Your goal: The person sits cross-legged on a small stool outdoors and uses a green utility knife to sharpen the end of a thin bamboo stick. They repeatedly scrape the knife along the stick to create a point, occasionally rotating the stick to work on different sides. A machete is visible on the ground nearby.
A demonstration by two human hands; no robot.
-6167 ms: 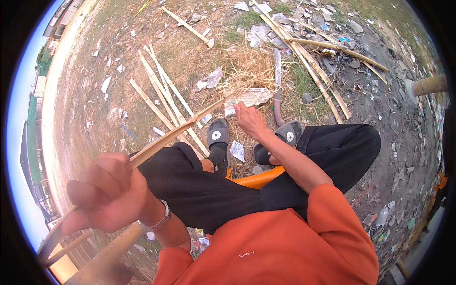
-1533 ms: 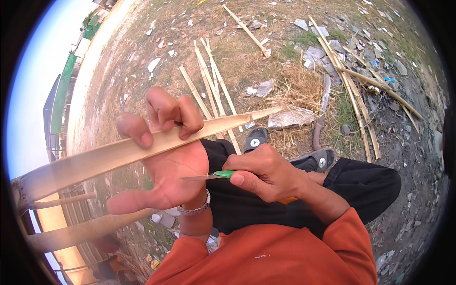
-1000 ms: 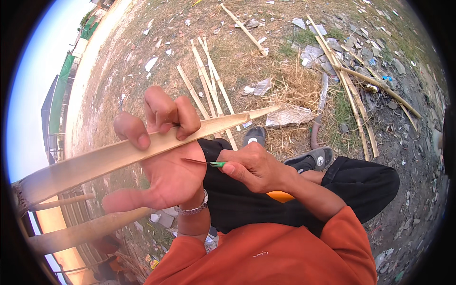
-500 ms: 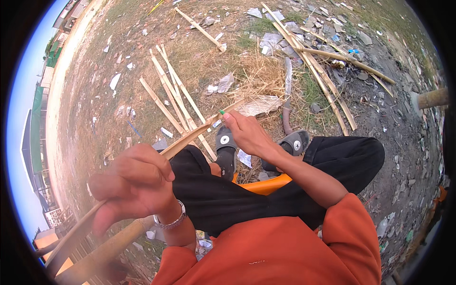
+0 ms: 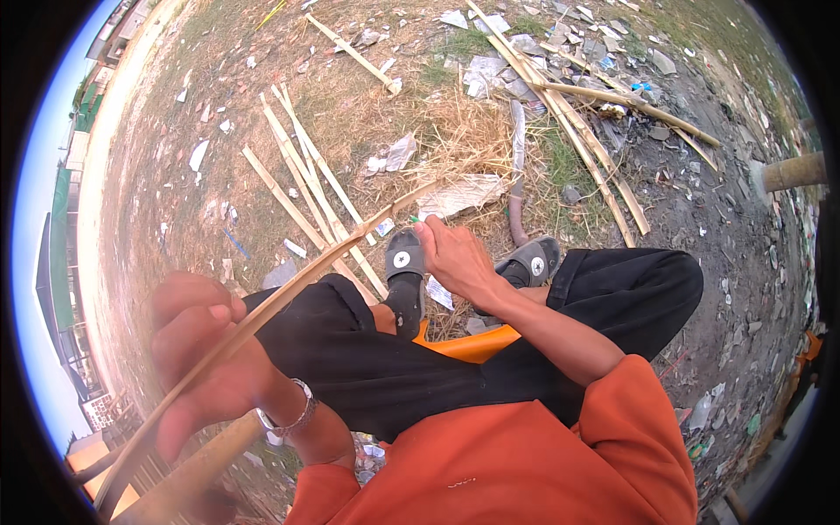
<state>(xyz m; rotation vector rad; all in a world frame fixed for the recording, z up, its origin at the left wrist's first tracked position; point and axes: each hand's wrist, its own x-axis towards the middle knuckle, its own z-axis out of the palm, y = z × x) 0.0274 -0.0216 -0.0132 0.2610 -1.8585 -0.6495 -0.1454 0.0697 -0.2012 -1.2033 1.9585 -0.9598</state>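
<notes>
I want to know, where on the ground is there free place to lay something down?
Most open: the dry grass between the left strips, the lone strip above them and the pale scrap.

Crowded: the upper right, where the pole meets the long strips among litter, and ahead of the sandals, with slab and straw.

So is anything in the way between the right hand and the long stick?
Nothing visible blocks the right hand from the bamboo strip, which lies across the left hand. Only the small green thing in the right hand's grip shows between them; whether it touches the strip, I can't tell.
</notes>
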